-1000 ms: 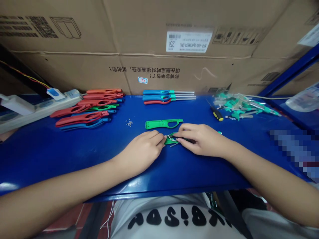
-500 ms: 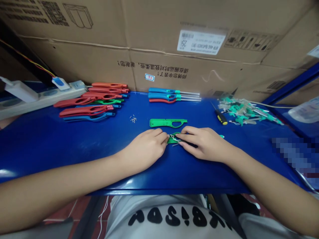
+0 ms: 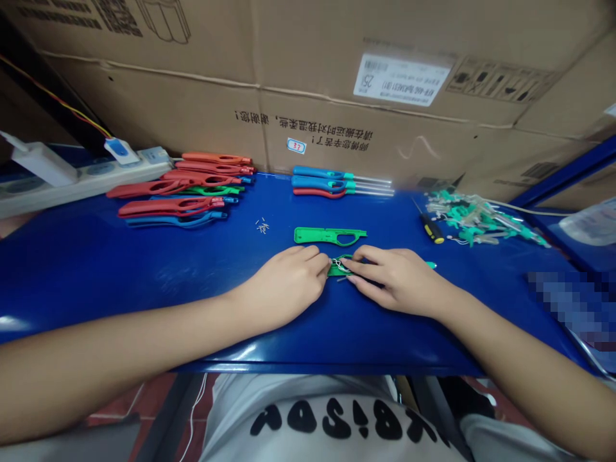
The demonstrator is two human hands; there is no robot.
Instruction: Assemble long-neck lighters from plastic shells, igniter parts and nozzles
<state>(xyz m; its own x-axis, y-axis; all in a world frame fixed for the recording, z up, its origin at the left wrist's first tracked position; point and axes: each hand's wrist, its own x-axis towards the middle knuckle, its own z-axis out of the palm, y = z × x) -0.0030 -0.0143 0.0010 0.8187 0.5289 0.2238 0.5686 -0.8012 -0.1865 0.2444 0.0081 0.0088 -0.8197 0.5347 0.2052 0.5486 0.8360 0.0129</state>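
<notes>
Between my hands lies a green lighter casing half (image 3: 337,269) with white wires (image 3: 342,264) showing in its trigger area. My left hand (image 3: 291,282) is closed around its left end, which the fingers hide. Fingertips of my right hand (image 3: 392,279) press at the wires and casing from the right; that palm covers much of the piece. A teal tip (image 3: 433,265) pokes out beyond the right hand. Just behind, a second green casing half (image 3: 330,236) lies on the blue table with its hollow side up.
Red, orange, blue and green casings (image 3: 178,189) are piled at left beside a power strip (image 3: 86,176). Small screws (image 3: 262,226), assembled lighters (image 3: 337,183), a screwdriver (image 3: 430,226) and teal inner parts (image 3: 476,218) lie farther back. A cardboard box (image 3: 308,77) walls the rear.
The whole view has shifted slightly, so things appear a little to the right. Both hands stay on the green casing half, with barely any finger motion.
</notes>
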